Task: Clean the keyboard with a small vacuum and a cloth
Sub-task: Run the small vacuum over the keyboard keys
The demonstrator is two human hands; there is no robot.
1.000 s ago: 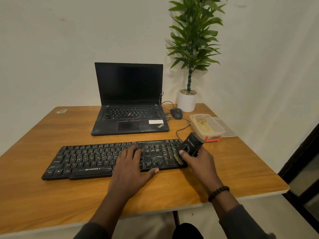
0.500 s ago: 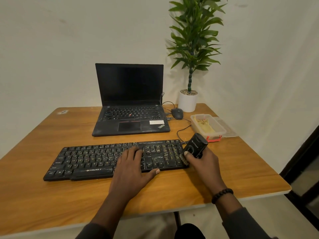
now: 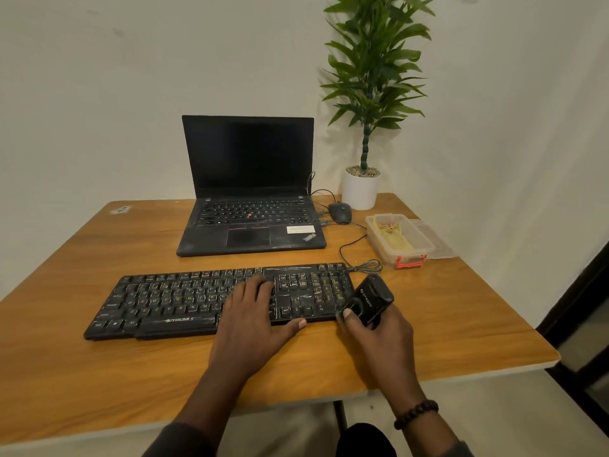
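A dusty black keyboard [image 3: 171, 298] lies across the wooden table [image 3: 99, 374] in front of me. My left hand [image 3: 253, 318] rests flat on its right-of-centre keys, fingers straight, thumb along the front edge. My right hand [image 3: 379, 338] grips a small black vacuum [image 3: 369, 301], its nozzle end down at the keyboard's front right corner, beside the number pad. A yellow cloth [image 3: 395, 237] lies inside a clear plastic box [image 3: 425, 247] at the right back.
An open black laptop [image 3: 250, 199] stands behind the keyboard. A mouse [image 3: 341, 212] and a white-potted plant [image 3: 361, 189] sit at the back right. The box's lid [image 3: 438, 242] lies beside the box. The keyboard cable [image 3: 362, 267] loops near its right end.
My right hand has carried the vacuum a little to the right along the keyboard's right end, from over the number pad to its corner. My left hand stays put.
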